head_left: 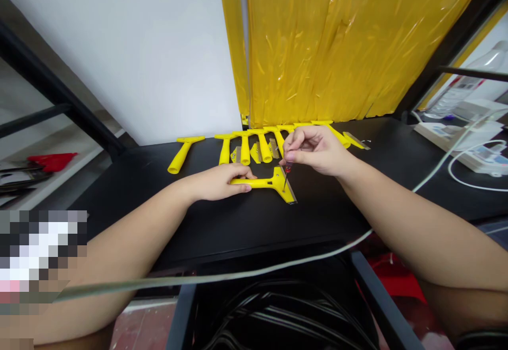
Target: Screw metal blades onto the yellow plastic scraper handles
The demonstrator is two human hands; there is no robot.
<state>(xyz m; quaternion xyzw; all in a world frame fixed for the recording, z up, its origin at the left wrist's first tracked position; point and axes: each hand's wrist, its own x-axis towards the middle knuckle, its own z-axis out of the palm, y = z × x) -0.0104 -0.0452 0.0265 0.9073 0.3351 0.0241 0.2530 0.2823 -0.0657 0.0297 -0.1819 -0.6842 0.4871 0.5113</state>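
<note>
My left hand [222, 182] is closed around the handle of a yellow scraper [260, 183], which lies on the black table with its wide blade end to the right. In my right hand [319, 152] a small screwdriver [288, 168] with a reddish handle is pinched between the fingers. Its thin shaft points down, and the tip meets the scraper's head near the lower screw spot. A metal blade edge shows along the head's right side. Part of the scraper's handle is hidden under my left fingers.
Several yellow scraper handles [225, 149] lie in a row behind my hands, with one handle [182, 154] apart at the left. A white cable [238, 276] crosses in front of the table edge. Power strips [468, 149] and a plastic bottle [464, 83] are at the right.
</note>
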